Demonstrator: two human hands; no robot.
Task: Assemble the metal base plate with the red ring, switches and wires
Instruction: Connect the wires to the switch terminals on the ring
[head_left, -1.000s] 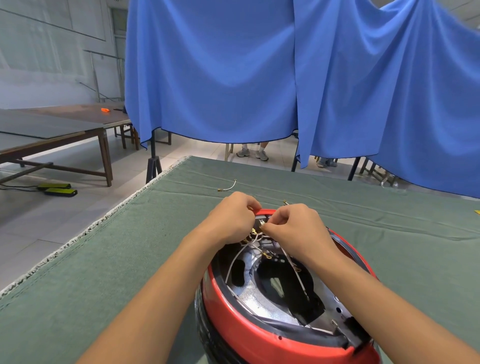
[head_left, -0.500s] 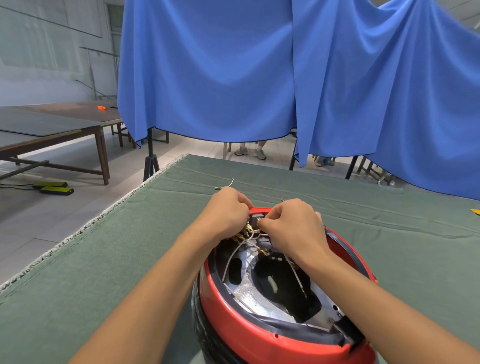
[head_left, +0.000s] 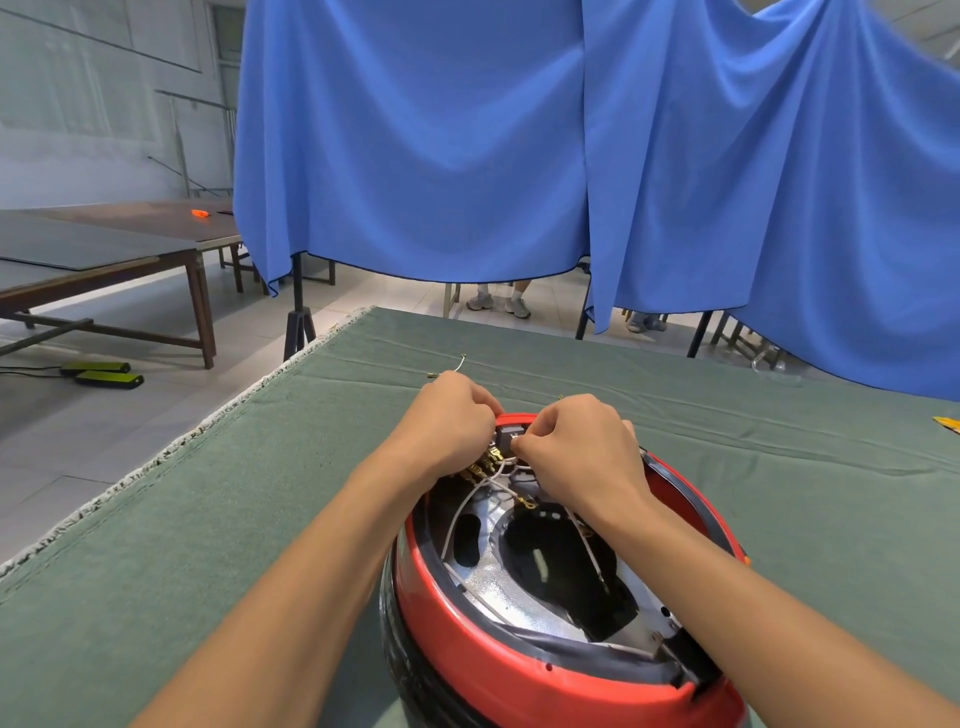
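Note:
A red ring sits around a shiny metal base plate on the green table, close in front of me. White wires with brass terminals run across the plate toward a small dark switch at the ring's far rim. My left hand is curled at the far rim left of the switch, fingers pinched on the wire terminals. My right hand is closed just right of the switch, fingertips pinching a white wire end against it.
A loose short wire lies on the green cloth beyond my hands. Blue curtains hang behind the table, with seated people's feet under them. Wooden tables stand at the left; the cloth's left edge drops to the floor.
Both hands have stayed at the ring's far rim, with small finger movements on the wires at the switch. My view has shifted slightly.

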